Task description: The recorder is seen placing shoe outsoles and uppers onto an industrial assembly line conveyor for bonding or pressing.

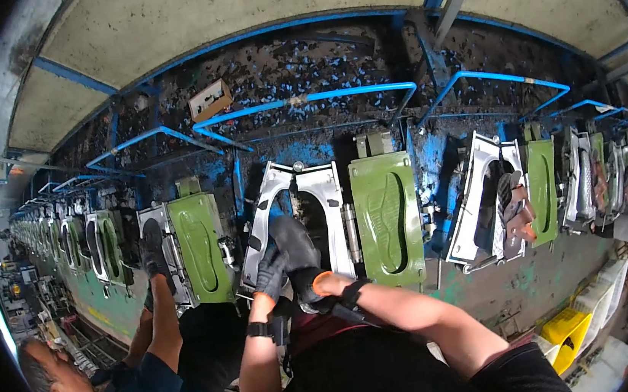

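Observation:
A dark grey, shoe-shaped piece (294,244) lies over the left part of an open silver metal mould frame (321,195) in front of me. My left hand (269,275), in a dark glove with an orange cuff, grips its left side with the fingers wrapped round the edge. My right hand (309,282), gloved the same way, is closed at the piece's near end; its fingers are mostly hidden. To the right, hinged beside the frame, is a green mould plate (388,219) with a sole-shaped hollow.
A row of similar moulds runs both ways, including a green plate (201,246) to the left and a silver frame (476,209) with brown straps to the right. Blue rails (304,99) cross behind. A co-worker (138,375) works close on my left. Yellow crate (569,334) at lower right.

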Demonstrator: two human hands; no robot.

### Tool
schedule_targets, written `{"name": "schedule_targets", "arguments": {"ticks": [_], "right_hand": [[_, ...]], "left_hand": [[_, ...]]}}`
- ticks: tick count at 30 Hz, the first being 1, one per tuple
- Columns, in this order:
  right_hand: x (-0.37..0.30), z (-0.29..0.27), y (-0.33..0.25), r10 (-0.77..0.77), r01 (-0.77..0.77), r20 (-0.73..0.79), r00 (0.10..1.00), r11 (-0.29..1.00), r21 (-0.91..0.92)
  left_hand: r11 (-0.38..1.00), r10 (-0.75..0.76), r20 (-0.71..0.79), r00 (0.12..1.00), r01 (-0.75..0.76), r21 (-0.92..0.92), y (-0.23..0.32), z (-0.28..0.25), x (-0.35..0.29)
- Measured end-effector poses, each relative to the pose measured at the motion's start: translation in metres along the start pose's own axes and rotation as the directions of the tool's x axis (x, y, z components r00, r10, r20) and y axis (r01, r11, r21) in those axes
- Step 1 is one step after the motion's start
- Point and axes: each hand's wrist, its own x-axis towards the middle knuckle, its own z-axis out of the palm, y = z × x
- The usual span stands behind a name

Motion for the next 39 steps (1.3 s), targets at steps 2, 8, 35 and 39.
{"name": "schedule_targets", "arguments": {"ticks": [2, 8, 35, 39], "right_hand": [[-0.028, -0.09, -0.086, 0.132, -0.154, -0.102, 0.986, 0.956, -0.25], [-0.026, -0.127, -0.084, 0.559, -0.567, -0.427, 0.711, 0.815, 0.122], [-0.038, -0.173, -0.068, -0.387, -0.13, -0.7, 0.6, 0.817, -0.562], [0.017, -0.177, -0.094, -0.072, 0.126, 0.105, 0.992, 0.466, -0.876]], "left_hand": [[0.984, 0.128, -0.399, 0.908, -0.166, -0.061, -0.022, -0.003, -0.003], [0.967, 0.124, -0.365, 0.923, -0.03, 0.253, -0.021, 0.012, 0.036], [0.45, 0.311, -0.032, 0.95, -0.118, 0.885, -0.012, 0.053, -0.01], [0.278, 0.191, 0.212, 0.958, -0.26, 0.925, 0.003, 0.036, -0.044]]}}
